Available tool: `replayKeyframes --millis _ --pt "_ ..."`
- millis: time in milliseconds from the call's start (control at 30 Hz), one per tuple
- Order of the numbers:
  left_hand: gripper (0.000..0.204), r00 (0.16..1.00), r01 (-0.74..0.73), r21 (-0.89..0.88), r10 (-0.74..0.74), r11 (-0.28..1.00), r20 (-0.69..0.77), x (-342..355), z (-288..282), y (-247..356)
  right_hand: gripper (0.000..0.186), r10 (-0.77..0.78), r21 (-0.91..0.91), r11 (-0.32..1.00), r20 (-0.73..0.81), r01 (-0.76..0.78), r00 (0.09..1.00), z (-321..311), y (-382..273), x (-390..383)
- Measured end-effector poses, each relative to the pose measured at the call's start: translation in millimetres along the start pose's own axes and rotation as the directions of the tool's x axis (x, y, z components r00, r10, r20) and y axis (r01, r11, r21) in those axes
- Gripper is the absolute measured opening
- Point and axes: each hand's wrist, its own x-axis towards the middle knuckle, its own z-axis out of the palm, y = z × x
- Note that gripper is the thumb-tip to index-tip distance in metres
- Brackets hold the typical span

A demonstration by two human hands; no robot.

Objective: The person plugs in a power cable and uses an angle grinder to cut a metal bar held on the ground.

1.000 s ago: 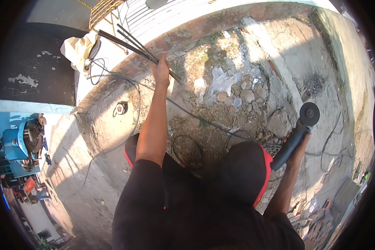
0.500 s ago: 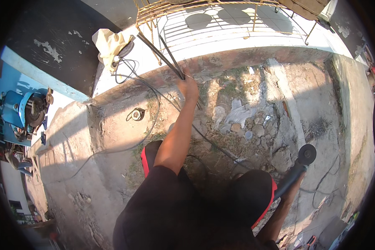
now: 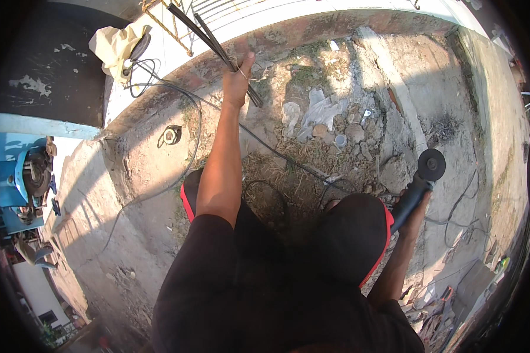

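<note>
My left hand (image 3: 235, 87) is wrapped round a few long dark metal rods (image 3: 205, 39), its arm stretched out ahead. A thin wire hangs beside the fingers. The rods slant from the white tiled ledge at the far left down past my hand to bare ground. Low at the right, my right hand (image 3: 415, 207) grips the dark body of an angle grinder (image 3: 407, 203), beside my right knee. The grinder's black disc (image 3: 431, 165) points away from me and touches nothing that I can make out. Whether it spins cannot be told.
A black cable (image 3: 277, 154) crosses the ground between my arms. Rubble and crumpled white plastic (image 3: 324, 112) lie ahead. A small round thing (image 3: 170, 136) sits left of my arm. Further left are a cream bag (image 3: 115, 48) and a blue machine (image 3: 12, 182).
The view has shifted, so the ledge and ground sit higher and further left. The lower rod ends show more plainly beyond my left hand. Both hands keep their hold.
</note>
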Motion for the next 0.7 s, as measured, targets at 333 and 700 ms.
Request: replayKeyframes --millis 333,700 --pt "0.062 0.882 0.04 -0.121 -0.092 0.992 -0.461 -6.1 17.9 -15.9 0.068 -0.012 -0.036 0.999 0.018 0.013 1.0 -6.1 11.8 2.7" --pt "0.046 0.98 -0.007 -0.273 -0.048 0.962 -0.193 -17.6 4.4 28.3 0.066 -0.042 -0.011 0.999 0.0 0.042 0.999 -5.8 12.2 0.1"
